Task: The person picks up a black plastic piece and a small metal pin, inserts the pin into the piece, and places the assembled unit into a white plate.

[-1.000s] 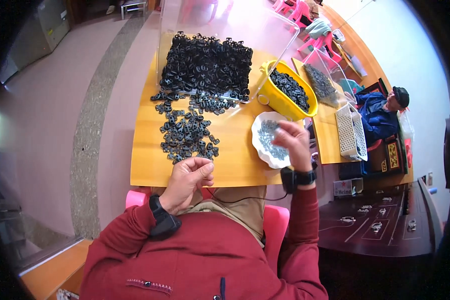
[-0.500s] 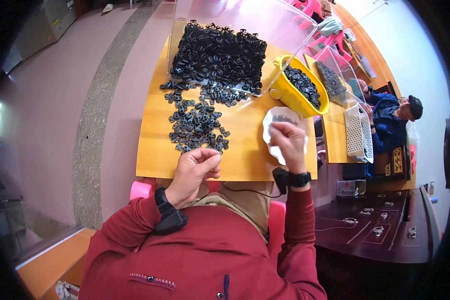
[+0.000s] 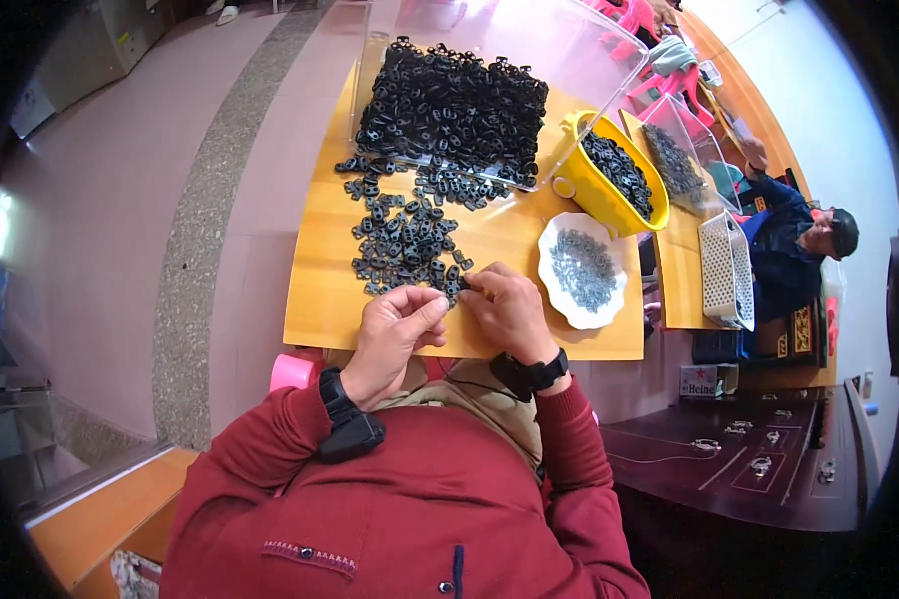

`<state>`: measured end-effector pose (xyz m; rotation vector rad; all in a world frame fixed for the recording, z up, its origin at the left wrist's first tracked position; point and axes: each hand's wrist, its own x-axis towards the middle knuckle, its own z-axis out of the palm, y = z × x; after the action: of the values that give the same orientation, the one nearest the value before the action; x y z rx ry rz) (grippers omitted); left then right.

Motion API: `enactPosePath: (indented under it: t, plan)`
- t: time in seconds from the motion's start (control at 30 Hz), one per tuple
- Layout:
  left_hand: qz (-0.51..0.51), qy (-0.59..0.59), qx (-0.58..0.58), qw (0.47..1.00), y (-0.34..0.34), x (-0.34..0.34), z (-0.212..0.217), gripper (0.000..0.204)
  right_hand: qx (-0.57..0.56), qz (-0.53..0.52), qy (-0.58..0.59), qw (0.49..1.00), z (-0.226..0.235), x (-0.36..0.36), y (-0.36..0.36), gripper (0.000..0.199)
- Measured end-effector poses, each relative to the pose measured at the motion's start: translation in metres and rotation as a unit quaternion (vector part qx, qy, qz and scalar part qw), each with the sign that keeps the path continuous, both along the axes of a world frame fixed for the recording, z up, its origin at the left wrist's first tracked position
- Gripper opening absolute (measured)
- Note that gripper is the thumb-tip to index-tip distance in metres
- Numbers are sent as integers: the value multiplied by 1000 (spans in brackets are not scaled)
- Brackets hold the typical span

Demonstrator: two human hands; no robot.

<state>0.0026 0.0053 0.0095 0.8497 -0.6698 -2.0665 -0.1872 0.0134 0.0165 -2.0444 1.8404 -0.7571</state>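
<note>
My left hand (image 3: pixel 400 337) is closed in a pinch at the near edge of a loose pile of small black plastic pieces with two holes (image 3: pixel 405 240). What its fingertips hold is too small to make out. Close beside it, my right hand (image 3: pixel 512 317) has thumb and fingers drawn together at the pile's lower right; anything between them is hidden. Right of the pile stands a white scalloped bowl (image 3: pixel 551 283) with many tiny clear-grey parts (image 3: pixel 584 268) in it.
A clear plastic bin (image 3: pixel 440 180) heaped with black pieces lies at the table's far side. A yellow tub (image 3: pixel 594 205) holds more. On another table are a white perforated basket (image 3: pixel 726 270) and a clear box of dark parts (image 3: pixel 674 165). A person (image 3: pixel 784 235) sits there.
My right hand has moved left from over the white bowl to the pile beside my left hand. My left hand stays nearly in place. The other person's hand has moved farther away.
</note>
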Motion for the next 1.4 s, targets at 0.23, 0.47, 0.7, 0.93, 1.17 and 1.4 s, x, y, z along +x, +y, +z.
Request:
enactPosePath:
  t: [0.23,0.47,0.7,0.93,1.17,1.4]
  plan:
    - [-4,-6,-8,1000,-1,-2,1,11,-21,-5,-43,999,-1,-4,2,15]
    - [-17,-42,-47,998,2,-5,0,15,78,-40,-317,944,4,8,23,12]
    - [-34,-29,-89,995,3,-5,-1,13,73,21,-403,912,1,17,32,17]
    - [-48,-27,-105,993,3,-6,-7,10,94,2,-465,880,4,17,38,19]
    - [-61,-7,-71,996,3,-7,-5,10,24,-34,-356,934,11,-10,41,16]
    - [-53,7,-61,997,3,-7,-4,11,-62,-144,86,984,25,-99,22,17]
